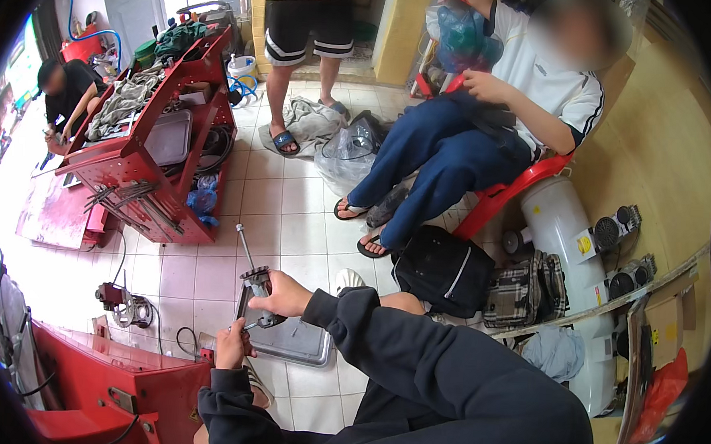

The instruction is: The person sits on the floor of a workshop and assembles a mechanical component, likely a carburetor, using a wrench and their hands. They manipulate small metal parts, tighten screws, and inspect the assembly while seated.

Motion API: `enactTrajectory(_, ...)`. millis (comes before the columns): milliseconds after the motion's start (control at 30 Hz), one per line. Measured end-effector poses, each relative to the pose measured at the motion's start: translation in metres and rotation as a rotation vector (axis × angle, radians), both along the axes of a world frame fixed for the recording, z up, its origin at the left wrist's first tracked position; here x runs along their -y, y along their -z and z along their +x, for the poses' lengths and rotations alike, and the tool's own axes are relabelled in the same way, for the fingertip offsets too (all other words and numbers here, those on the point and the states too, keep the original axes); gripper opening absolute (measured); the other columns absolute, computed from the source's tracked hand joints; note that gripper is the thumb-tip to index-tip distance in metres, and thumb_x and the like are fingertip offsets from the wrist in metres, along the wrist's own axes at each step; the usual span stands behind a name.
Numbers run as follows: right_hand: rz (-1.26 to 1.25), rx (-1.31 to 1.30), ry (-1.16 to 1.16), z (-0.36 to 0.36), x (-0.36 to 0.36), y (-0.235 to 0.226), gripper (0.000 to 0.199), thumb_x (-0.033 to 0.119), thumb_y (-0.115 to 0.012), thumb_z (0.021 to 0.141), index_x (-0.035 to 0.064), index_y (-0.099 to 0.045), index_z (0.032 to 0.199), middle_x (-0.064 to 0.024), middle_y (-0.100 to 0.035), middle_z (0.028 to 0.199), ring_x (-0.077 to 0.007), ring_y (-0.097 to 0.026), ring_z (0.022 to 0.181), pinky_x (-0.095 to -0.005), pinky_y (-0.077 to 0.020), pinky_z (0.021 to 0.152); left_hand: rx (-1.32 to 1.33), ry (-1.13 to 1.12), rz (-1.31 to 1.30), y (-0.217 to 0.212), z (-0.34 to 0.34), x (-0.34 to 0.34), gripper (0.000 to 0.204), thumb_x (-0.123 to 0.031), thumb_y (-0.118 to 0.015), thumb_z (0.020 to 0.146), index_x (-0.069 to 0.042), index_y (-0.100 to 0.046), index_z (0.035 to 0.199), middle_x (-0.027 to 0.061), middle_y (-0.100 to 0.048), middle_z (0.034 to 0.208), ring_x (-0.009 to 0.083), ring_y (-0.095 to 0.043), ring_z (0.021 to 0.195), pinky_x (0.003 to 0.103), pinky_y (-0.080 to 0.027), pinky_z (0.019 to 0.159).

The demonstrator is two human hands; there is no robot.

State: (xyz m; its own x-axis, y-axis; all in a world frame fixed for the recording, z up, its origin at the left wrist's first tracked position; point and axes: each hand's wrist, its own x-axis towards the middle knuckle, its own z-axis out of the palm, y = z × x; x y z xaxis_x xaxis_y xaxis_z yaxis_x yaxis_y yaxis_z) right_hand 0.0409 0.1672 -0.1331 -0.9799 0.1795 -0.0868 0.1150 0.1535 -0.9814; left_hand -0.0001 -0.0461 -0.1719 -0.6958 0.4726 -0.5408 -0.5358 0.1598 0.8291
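Tiles (283, 214), pale and square, pave the workshop floor, and I take the grey tray (297, 339) lying on them as my landmark. Beyond it and to its left I see a red tool cart (121, 161) loaded with rags and tools; nearer and left of it, a red cabinet (115, 366). Beyond the tray to its right, a seated person (440, 146) occupies a red chair (510, 190), with a black bag (441, 271) at the chair's near side.

The metal part (256, 283) is at the tray's far-left corner, its slim rod (246, 244) pointing away from me and slightly left; the long axis follows that line. My right hand (286, 293) has its fingers clamped around the part. My left hand (232, 348) curls just below; I cannot tell whether its fingers grip anything.
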Motion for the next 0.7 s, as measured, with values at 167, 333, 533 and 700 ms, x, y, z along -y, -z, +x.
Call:
enactTrajectory(167,0.127,0.05,-0.01,0.002,0.0,-0.012,0.045,0.025,-0.076,0.073,-0.0033,-0.057,0.102,-0.0114,-0.063,0.087,-0.0189,-0.059,0.078,-0.0327,-0.0496,0.074,-0.067,-0.028,0.081,-0.001,0.006,-0.006,0.038,-0.034,-0.048,0.101,-0.003,-0.055,0.081,0.0015,-0.048,0.054,0.014,-0.052,0.046,0.027,-0.047,0.048)
enactTrajectory(333,0.027,-0.005,-0.016,-0.002,-0.004,-0.005,0.04,0.022,-0.075,0.074,-0.0029,-0.058,0.1,-0.0071,-0.062,0.083,-0.0141,-0.056,0.074,-0.0305,-0.0487,0.07,-0.162,0.011,0.263,-0.005,0.006,-0.008,0.022,-0.028,-0.046,0.103,-0.007,-0.05,0.105,0.0042,-0.055,0.068,0.0129,-0.056,0.058,0.027,-0.05,0.057)
enactTrajectory(533,-0.181,0.087,-0.022,-0.003,-0.007,-0.01,0.023,0.021,-0.072,0.077,0.0023,-0.058,0.077,-0.0001,-0.055,0.065,-0.0093,-0.049,0.059,-0.0296,-0.0434,0.056,-0.177,0.04,0.372,-0.008,0.008,-0.007,0.017,-0.024,-0.046,0.103,-0.007,-0.046,0.104,0.0055,-0.057,0.073,0.015,-0.059,0.063,0.028,-0.051,0.059)
enactTrajectory(700,-0.163,0.074,-0.003,0.0,-0.003,-0.014,0.023,0.02,-0.071,0.077,0.0032,-0.058,0.072,-0.0006,-0.055,0.063,-0.0102,-0.048,0.057,-0.0309,-0.0433,0.054,-0.238,0.031,0.182,-0.011,0.007,-0.01,0.031,-0.029,-0.045,0.103,-0.004,-0.049,0.086,0.0057,-0.055,0.061,0.0157,-0.057,0.052,0.028,-0.05,0.049)
